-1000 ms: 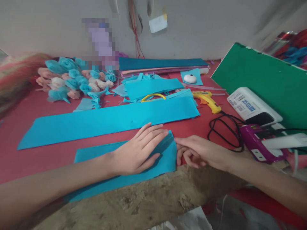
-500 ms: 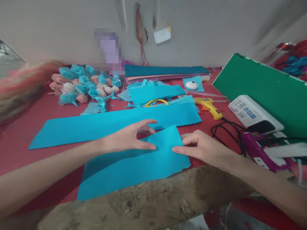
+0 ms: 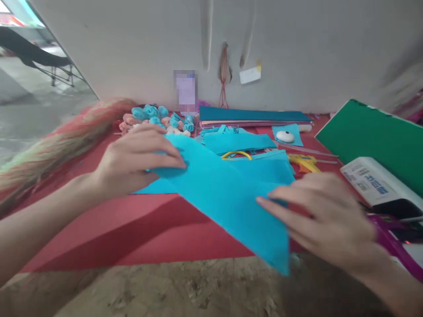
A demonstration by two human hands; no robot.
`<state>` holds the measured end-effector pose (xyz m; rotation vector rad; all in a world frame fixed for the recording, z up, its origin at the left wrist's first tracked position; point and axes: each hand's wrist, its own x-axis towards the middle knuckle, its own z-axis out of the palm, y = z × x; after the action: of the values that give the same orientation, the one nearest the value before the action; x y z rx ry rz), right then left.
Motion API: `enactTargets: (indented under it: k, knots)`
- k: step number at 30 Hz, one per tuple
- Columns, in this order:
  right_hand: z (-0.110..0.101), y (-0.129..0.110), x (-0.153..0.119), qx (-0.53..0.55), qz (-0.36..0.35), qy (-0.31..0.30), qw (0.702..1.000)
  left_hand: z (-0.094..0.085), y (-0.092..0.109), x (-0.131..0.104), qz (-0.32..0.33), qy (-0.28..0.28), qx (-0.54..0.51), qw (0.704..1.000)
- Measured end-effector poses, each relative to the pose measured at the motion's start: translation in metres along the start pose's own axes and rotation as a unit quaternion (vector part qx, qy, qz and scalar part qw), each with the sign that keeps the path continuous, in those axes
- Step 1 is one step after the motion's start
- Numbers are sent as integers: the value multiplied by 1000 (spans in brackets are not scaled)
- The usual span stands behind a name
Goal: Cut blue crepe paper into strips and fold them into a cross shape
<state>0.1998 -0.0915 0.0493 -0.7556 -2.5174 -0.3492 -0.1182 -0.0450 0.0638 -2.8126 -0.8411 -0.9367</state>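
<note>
A strip of bright blue crepe paper [image 3: 228, 198] is stretched slantwise above the front of the red-covered table, its lower right corner over the table's edge. My left hand [image 3: 135, 156] pinches its upper left end, thumb underneath. At the other end, my right hand [image 3: 320, 211], blurred by motion, grips the paper between thumb and fingers. Partly hidden behind the strip lies another long blue sheet [image 3: 271, 169]. Farther back, a yellow loop-shaped handle [image 3: 237, 153] rests by smaller blue pieces [image 3: 238, 143].
Blue and pink paper flowers [image 3: 152, 112] are heaped at the back left, near rolled netting [image 3: 76, 125]. A yellow glue gun [image 3: 304, 163], a white box-like device [image 3: 373, 180], a purple power strip [image 3: 380, 229] and a leaning green board [image 3: 373, 136] stand to the right.
The front blue paper has been lifted off the table and turned to a slant. My left hand has moved left and up, my right hand to the right. The view has shifted left.
</note>
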Motion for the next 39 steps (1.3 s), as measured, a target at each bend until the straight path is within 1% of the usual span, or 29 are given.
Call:
enactTargets:
  k: [1,3,5,6,8,10,12,14,16,17,19,21,23,25,28,33,37,38,39]
  knots:
    - [14,-4,-5,-39,-51,26,998,6,-4,-9,26,-19,33,999]
    - [42,-10,-16,-45,-100,-2,994,21,-12,-28,65,-78,58,993]
    - [63,-14,-26,-19,-134,-23,991,35,-22,-43,76,-143,48,986]
    - [70,-15,-30,-7,-141,-33,989,40,-26,-49,65,-178,36,981]
    - [78,-16,-36,11,-140,-55,989,44,-32,-55,36,-237,13,971]
    - [78,-15,-40,24,-127,-73,989,39,-34,-55,8,-277,0,961]
    - [77,-15,-42,29,-118,-83,989,29,-31,-48,-8,-310,5,951]
    - [76,-15,-43,27,-112,-89,989,23,-23,-39,-5,-335,25,942]
    - [76,-16,-45,24,-105,-91,990,26,-8,-28,22,-327,38,944]
    - [77,-17,-45,25,-102,-90,990,32,2,-23,22,-315,46,948]
    - [77,-17,-45,28,-101,-85,991,52,24,-16,11,-268,32,963]
    - [78,-17,-44,29,-100,-86,991,78,45,-14,23,-247,-23,968]
    - [77,-17,-43,28,-97,-92,991,100,58,-16,32,-249,-56,966]
    - [75,-18,-42,23,-89,-90,992,114,62,-20,18,-265,-72,961]
    - [70,-22,-41,30,-70,-84,994,118,59,-24,8,-287,-89,954]
    - [66,-31,-41,72,-47,-131,988,115,55,-24,12,-290,-106,951]
    - [65,-31,-43,34,35,-100,994,116,55,-23,6,-297,-107,949]
    - [64,-31,-43,30,47,-93,994,116,55,-23,2,-299,-108,948]
    - [64,-31,-43,36,44,-94,994,116,55,-23,0,-300,-110,948]
